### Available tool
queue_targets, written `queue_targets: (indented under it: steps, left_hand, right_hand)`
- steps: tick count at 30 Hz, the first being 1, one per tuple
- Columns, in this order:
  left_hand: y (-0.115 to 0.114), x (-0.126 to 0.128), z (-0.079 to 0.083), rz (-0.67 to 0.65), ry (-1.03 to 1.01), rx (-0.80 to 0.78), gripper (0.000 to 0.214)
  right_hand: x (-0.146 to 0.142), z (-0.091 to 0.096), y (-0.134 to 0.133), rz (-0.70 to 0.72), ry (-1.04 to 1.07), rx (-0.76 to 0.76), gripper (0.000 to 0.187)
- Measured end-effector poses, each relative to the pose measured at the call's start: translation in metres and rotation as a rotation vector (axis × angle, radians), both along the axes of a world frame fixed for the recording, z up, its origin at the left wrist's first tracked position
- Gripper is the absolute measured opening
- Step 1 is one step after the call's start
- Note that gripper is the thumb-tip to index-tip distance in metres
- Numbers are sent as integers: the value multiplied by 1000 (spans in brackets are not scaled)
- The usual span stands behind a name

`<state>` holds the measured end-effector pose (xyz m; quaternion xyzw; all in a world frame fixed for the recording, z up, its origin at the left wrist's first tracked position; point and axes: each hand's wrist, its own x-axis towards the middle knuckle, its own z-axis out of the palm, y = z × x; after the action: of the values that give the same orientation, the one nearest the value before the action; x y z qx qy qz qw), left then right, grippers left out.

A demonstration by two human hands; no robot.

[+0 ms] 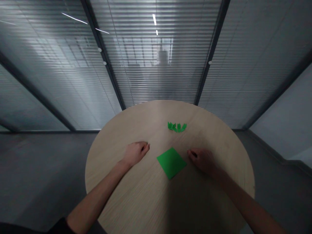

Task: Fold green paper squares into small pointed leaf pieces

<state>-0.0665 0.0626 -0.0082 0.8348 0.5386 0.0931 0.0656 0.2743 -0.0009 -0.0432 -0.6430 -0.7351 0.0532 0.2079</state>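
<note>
1. Dark sleeve (60, 227), lower left; I see only its end, the rest cut off by the frame.
2. Left hand (136, 153): resting on the table, fingers curled into a loose fist, a small dark gap by the thumb. I see nothing held; the palm is hidden from me.
3. Round wooden table (133, 201): near edge partly cut off, partly under the forearms and a broad shadow.
4. Slatted blinds (146, 87), beyond the table: blurred reflections; a pixelated patch (162, 57) covers one spot I cannot read.
5. Green paper square (172, 163): flat on the table between the hands, turned corner-up like a diamond, its right corner just beside the right hand.
6. Small green folded pieces (177, 127): grouped in a row beyond the square; too small for me to make out their folds.
7. Right hand (201, 159): loosely fisted on the table, in dimmer light. Nothing visible in its grasp; inner fingers hidden. Its forearm leaves my view at the bottom.
8. Pale wall (287, 126), cut off at the right edge.
</note>
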Motion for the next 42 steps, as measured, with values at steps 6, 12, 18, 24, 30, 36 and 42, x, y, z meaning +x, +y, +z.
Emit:
queue_targets:
  steps: [6, 12, 18, 24, 30, 36, 42]
  left_hand:
    - [1, -1, -2, 2, -3, -1, 48]
    - [1, -1, -4, -6, -7, 8, 46]
    - [0, -3, -8, -11, -36, 28, 41]
    - [-3, -2, -9, -17, -65, 55, 37]
    - [-7, 2, -4, -18, -92, 96, 37]
    - [-15, 10, -3, -81, -172, 100, 45]
    - [-38, 39, 3, -251, -145, 105, 52]
  right_hand:
    - [0, 4, -1, 10, -25, -17, 39]
    - [-2, 5, -2, 10, -17, -21, 43]
    - [-3, 6, -2, 9, 2, -15, 42]
    - [-2, 4, -1, 12, 16, 3, 41]
    - [-2, 5, -1, 9, 25, -5, 41]
    - [-2, 1, 0, 0, 16, 1, 41]
    - [-2, 0, 0, 5, 1, 5, 41]
